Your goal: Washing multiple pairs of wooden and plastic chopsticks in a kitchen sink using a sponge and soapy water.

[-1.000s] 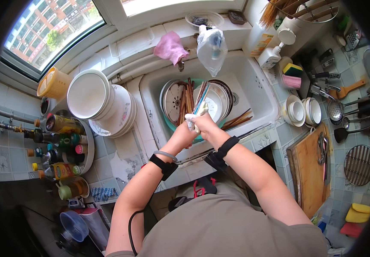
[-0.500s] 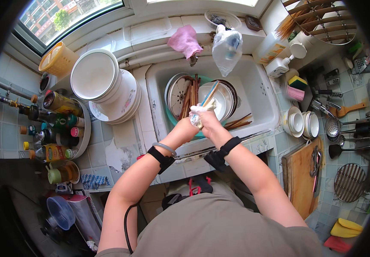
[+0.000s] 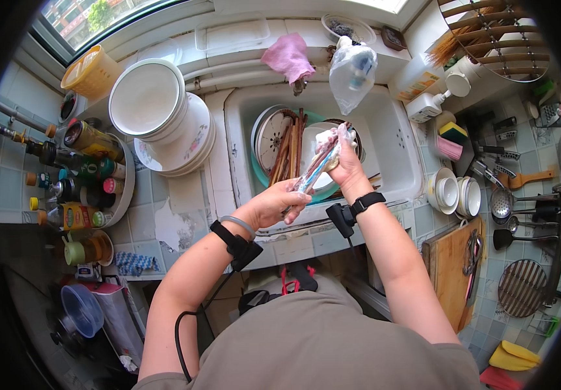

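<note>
A white, rectangular basin sink (image 3: 394,169) holds a round green plastic tub (image 3: 259,177) with plates and loose brown chopsticks (image 3: 287,153) in it. Over the tub's near side, a slim bundle of brown and blue sticks (image 3: 323,160) slants between the hands. The left hand (image 3: 277,203) grips its lower end between thumb and fingers; the right hand (image 3: 347,166) clasps the upper part with a crumpled white cloth (image 3: 326,138). The step looks like wiping; another stroke calls for a firm lower grip. Coloured bottle labels (image 3: 80,216) are too small to read.
</note>
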Available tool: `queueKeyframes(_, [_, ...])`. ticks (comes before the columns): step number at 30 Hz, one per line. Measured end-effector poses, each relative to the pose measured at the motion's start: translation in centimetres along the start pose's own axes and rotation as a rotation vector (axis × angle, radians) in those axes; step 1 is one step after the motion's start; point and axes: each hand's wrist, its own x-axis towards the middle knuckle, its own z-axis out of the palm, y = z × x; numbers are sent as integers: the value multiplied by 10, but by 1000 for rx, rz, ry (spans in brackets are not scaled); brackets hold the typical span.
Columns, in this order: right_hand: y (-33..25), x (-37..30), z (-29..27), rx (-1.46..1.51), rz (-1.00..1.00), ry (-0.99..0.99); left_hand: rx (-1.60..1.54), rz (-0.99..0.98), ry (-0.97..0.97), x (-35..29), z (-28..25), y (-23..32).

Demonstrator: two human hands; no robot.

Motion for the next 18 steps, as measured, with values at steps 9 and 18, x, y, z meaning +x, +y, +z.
queueKeyframes(9, [92,-29,12,-688,-201,360,1453,328,706,26,-3,-15])
queueKeyframes(18, [17,15,-39,-121,-26,124,1559,354,631,-2,8,-25])
